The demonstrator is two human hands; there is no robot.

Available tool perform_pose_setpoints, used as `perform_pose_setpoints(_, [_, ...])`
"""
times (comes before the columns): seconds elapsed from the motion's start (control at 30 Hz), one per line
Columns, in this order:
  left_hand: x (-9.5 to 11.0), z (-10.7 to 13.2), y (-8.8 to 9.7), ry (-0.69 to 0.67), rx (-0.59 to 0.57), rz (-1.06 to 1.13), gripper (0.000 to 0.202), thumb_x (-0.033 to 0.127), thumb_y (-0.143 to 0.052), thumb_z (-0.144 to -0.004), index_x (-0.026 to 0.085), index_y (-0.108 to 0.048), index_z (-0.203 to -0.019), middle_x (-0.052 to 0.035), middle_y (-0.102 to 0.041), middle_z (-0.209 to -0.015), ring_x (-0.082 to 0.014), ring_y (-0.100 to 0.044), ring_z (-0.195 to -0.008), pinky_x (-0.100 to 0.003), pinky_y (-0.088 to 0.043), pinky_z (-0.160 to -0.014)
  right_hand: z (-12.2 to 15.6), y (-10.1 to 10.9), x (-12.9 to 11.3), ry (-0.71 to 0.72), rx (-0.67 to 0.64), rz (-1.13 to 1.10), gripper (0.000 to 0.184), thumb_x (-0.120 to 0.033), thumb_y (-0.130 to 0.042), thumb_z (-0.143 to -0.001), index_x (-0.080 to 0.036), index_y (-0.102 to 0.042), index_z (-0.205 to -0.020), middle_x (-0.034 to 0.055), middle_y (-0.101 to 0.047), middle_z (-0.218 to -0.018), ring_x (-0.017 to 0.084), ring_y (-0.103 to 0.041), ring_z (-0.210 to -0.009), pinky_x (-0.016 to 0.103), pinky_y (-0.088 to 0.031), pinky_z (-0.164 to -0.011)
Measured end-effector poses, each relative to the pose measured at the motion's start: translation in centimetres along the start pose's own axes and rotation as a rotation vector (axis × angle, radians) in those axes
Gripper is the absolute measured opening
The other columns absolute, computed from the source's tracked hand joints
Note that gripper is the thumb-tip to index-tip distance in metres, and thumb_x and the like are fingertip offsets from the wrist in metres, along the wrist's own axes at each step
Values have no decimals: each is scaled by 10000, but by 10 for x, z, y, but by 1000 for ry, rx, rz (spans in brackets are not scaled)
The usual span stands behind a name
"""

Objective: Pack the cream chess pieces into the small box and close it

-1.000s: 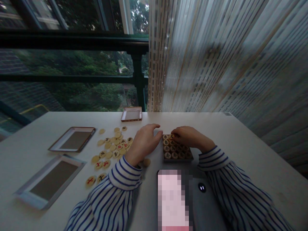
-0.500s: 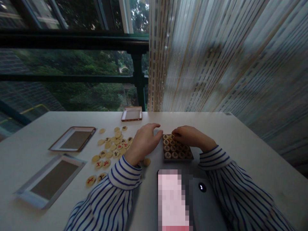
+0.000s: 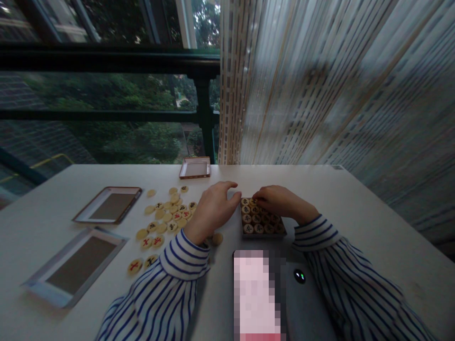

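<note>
My right hand (image 3: pixel 279 201) reaches over a small square box (image 3: pixel 265 236) filled with rows of round Chinese chess pieces (image 3: pixel 258 228). Its fingers are pinched together on a piece (image 3: pixel 253 202) at the far row; the palm hides the box's far right part. Just left of the box hovers my left hand (image 3: pixel 216 207), thumb and index finger apart, with nothing visible between them; its other fingers are hidden. Many loose pieces (image 3: pixel 167 217) with red or black characters, some face down, lie scattered left of it. One piece (image 3: pixel 217 239) rests close to my left wrist.
Two shallow box lids or trays (image 3: pixel 137 207) (image 3: pixel 74 303) lie on the left of the white table (image 3: pixel 359 237), and a smaller tray (image 3: pixel 195 177) stands at the far edge. A phone (image 3: pixel 252 293) and a grey device (image 3: pixel 307 308) lie in front of me. A curtain (image 3: pixel 284 94) hangs behind.
Both hands stay almost where they were, with only tiny shifts at the fingers. The light on the grey device now shows green as well as white.
</note>
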State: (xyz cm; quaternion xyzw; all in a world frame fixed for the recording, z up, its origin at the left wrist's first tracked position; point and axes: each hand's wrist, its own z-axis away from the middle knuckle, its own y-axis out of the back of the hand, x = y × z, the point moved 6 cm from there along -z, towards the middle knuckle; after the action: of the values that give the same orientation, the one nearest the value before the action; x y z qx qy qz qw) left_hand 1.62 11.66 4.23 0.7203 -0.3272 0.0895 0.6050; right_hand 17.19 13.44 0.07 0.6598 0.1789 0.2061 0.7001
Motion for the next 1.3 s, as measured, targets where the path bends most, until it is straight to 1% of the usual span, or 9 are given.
perform_pose_setpoints(0.33, [-1, 0, 0, -10, 6, -8, 369, 360, -473, -823, 164, -606, -1106, -94, -645, -1080, -219, -584, -1003, -349, -422, -913, 0, 2, -2, 18, 13, -14, 302, -228, -429, -838, -216, -644, -1049, 74, -666, -989, 196, -596, -913, 282, -411, -779])
perform_pose_setpoints(0.57, [1, 1, 1, -21, 10, -4, 375, 352, -466, -824, 149, -606, -1107, -99, -647, -1074, -222, -579, -1015, -351, -414, -925, 0, 2, -3, 23, 17, -11, 294, -222, -432, -827, -223, -651, -1025, 66, -672, -973, 202, -600, -909, 288, -411, -762])
perform_pose_setpoints(0.83, [0, 1, 1, -19, 2, -5, 377, 351, -466, -823, 150, -600, -1112, -96, -643, -1090, -224, -571, -1032, -356, -409, -933, 0, 1, -2, 18, -2, -4, 306, -217, -430, -825, -221, -644, -1044, 71, -669, -994, 205, -598, -917, 290, -408, -767])
perform_pose_setpoints(0.97, [0, 1, 1, -21, 10, -11, 374, 352, -467, -824, 154, -600, -1112, -94, -643, -1090, -220, -572, -1033, -350, -412, -930, 0, 2, -3, 19, -8, -4, 299, -210, -433, -819, -224, -649, -1026, 65, -672, -993, 201, -599, -915, 285, -408, -769])
perform_pose_setpoints(1.3, [0, 1, 1, -23, 6, -9, 376, 353, -465, -824, 154, -598, -1114, -96, -641, -1095, -223, -570, -1032, -360, -409, -929, 0, 2, -3, 37, 10, -19, 303, -204, -431, -810, -214, -654, -1016, 67, -674, -983, 207, -601, -915, 295, -416, -771])
